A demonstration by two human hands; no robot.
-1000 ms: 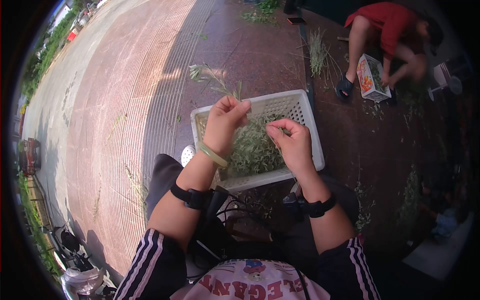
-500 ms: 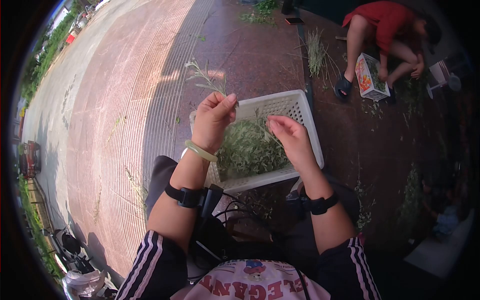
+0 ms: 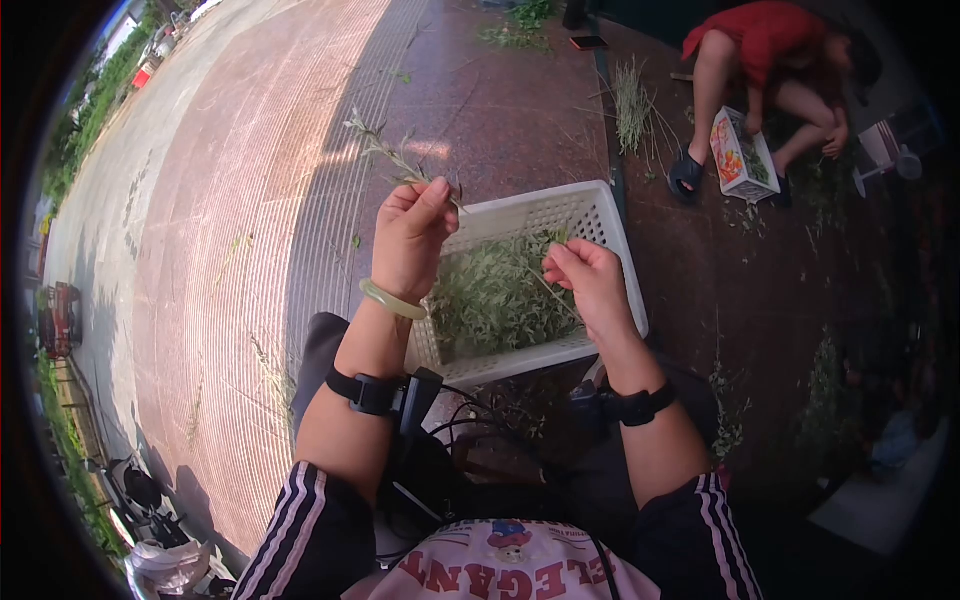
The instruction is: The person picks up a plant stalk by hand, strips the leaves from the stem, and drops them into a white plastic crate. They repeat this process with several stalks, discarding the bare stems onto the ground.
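My left hand (image 3: 410, 232) is closed in a pinch around a leafy herb sprig (image 3: 378, 143), whose pale green tip points up and away. Below the hands stands a white plastic basket (image 3: 622, 262) with perforated walls, holding a heap of loose green leaves (image 3: 500, 305). Over the basket's right part, my right hand (image 3: 592, 282) pinches a thin stem (image 3: 546, 284) between thumb and fingers. The stem slants across the heap, and its lower end passes near the palm. The two hands are apart.
A person in red (image 3: 760, 40) bends over a smaller white basket (image 3: 748, 188) at upper right. Bare stalks (image 3: 632, 105) lie on the tiled floor near a phone (image 3: 589, 43). More leafy cuttings (image 3: 520, 28) are at the far side. Cables (image 3: 470, 415) run by my lap.
My left hand has shifted slightly left with its sprig. My right hand has moved a little right and down, and a thin stem now shows plainly in its pinch.
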